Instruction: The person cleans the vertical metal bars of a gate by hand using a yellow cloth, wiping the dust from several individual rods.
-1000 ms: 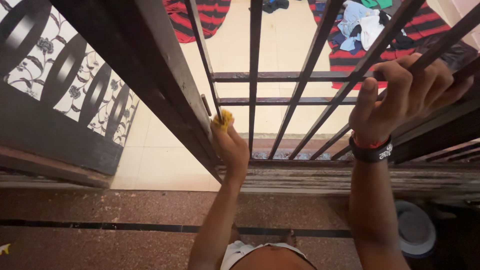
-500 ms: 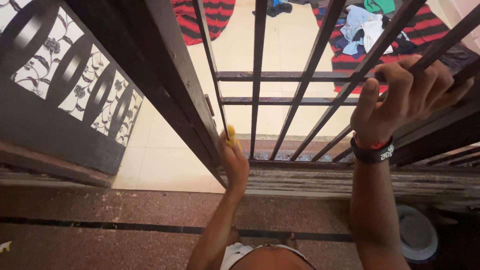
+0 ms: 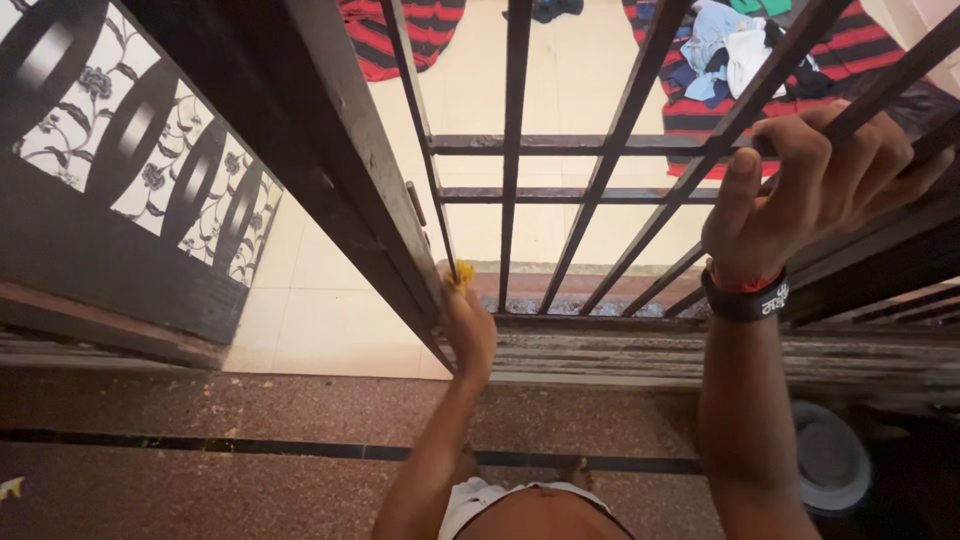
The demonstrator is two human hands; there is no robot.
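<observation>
The fingers of the left hand (image 3: 468,325) are squeezed around a small yellow cloth (image 3: 461,274), pressed low on a thin dark metal bar (image 3: 425,150) of the tall gate. The right hand (image 3: 815,190) grips a slanted dark bar (image 3: 850,120) higher up (good for balance). To rub well, I think the cloth should stay tight against the bar.

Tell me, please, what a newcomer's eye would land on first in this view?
Probably the dark metal gate, whose bars fan across the upper middle. The right hand grips a bar at upper right, above a black wristband. Lower down, the left hand presses a yellow cloth against the gate's frame.
</observation>
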